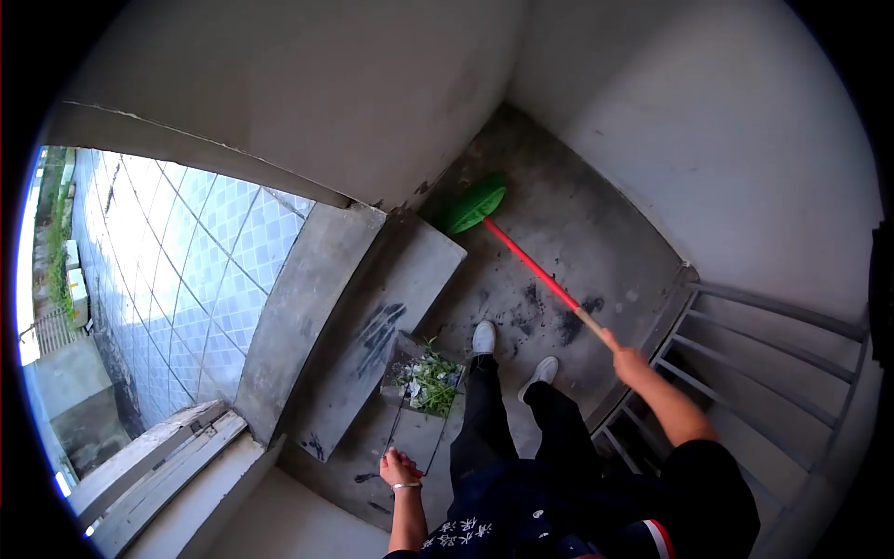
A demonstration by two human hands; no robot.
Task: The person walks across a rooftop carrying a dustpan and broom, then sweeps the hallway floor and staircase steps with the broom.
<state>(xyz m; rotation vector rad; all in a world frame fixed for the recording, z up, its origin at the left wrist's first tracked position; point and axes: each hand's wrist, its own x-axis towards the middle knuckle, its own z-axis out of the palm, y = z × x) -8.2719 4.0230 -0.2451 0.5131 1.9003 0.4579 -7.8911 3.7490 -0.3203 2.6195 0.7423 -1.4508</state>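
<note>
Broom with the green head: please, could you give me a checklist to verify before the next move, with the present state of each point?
1. Right hand gripping the broom: ok.
2. Left hand holding the dustpan: ok.
3. Green leaves lying inside the dustpan: ok.
4. Both shoes standing apart from the green broom head: ok.
5. Broom head pressed firmly on the floor: cannot tell from this angle.
6. Floor free of dark marks: not ok, several near the shoes; whether loose dirt or stain, cannot tell.
</note>
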